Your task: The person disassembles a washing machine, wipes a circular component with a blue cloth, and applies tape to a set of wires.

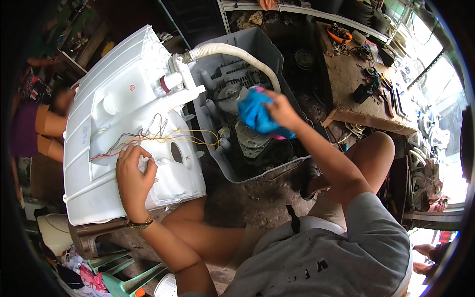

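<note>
My right hand (281, 111) grips a crumpled blue cloth (257, 113) with pink edges. It holds the cloth over a grey plastic washing machine casing (225, 171), whose inside shows a round pulley (232, 98) and a metal motor part (251, 138). My left hand (134, 173) rests on a large white plastic washer tub assembly (111, 198), fingers bent and thumb apart, holding nothing visible. Close to those fingertips, thin yellow, red and dark wires (158, 134) run across the white plastic towards the casing. A ribbed drain hose (237, 52) arches from the tub assembly over the casing.
A wooden bench (341, 84) at the right bears pliers (388, 104), a black box-shaped item (363, 92) and an orange ring-shaped item (339, 33). Another person (44, 123) is at the far left. A green plastic stool (118, 282) stands lower left.
</note>
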Demonstrator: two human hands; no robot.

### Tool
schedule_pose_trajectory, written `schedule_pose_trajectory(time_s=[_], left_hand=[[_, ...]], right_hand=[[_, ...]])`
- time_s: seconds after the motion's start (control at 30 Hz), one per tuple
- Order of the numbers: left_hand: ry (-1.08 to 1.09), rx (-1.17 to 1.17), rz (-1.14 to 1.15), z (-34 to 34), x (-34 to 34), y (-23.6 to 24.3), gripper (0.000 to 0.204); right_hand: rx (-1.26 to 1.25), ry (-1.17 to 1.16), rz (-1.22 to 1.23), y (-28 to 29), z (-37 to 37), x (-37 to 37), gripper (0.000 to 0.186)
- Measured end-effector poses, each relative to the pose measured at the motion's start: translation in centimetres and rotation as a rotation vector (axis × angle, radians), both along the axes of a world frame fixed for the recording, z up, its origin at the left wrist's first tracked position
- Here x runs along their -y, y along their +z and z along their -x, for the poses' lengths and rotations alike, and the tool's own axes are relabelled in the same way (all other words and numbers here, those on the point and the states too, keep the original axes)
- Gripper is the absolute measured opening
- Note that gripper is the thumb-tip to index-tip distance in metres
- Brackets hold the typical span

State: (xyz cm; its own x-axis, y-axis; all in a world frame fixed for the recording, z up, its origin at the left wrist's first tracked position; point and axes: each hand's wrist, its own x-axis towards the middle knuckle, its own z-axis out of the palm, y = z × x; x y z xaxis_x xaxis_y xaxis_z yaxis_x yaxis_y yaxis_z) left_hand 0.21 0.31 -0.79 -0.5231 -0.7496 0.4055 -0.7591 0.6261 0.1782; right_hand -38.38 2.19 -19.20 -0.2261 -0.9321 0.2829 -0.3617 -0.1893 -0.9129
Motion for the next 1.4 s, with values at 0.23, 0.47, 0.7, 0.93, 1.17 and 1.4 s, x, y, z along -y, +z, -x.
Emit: schedule_pose_trajectory(time_s=[0.23,0.47,0.7,0.93,1.17,1.4], left_hand=[[0.003,0.012,0.005,0.2,0.0,0.2,0.009],[0.017,-0.02,-0.033,0.0,0.0,0.0,0.009],[0.0,-0.01,-0.003,-0.4,0.1,-0.1,0.01],[0.001,0.011,0.004,0.0,-0.1,0.2,0.01],[-0.003,0.032,-0.001,0.1,0.0,0.4,0.009],[0.02,0.018,-0.042,0.2,-0.1,0.4,0.01]], right_hand=[[-1.617,0.309,-0.041,-7.2,-8.5,0.9,0.032],[-1.459,0.304,0.187,-10.5,-9.5,0.1,0.021],[-0.864,0.614,-0.333,-7.9,-6.6,-2.0,0.053],[-0.332,-0.215,0.063,6.4,3.8,7.2,0.038],[-0.843,0.637,-0.086,-4.1,-1.2,10.6,0.046],[-0.935,0.694,-0.372,-7.1,3.1,7.0,0.043]])
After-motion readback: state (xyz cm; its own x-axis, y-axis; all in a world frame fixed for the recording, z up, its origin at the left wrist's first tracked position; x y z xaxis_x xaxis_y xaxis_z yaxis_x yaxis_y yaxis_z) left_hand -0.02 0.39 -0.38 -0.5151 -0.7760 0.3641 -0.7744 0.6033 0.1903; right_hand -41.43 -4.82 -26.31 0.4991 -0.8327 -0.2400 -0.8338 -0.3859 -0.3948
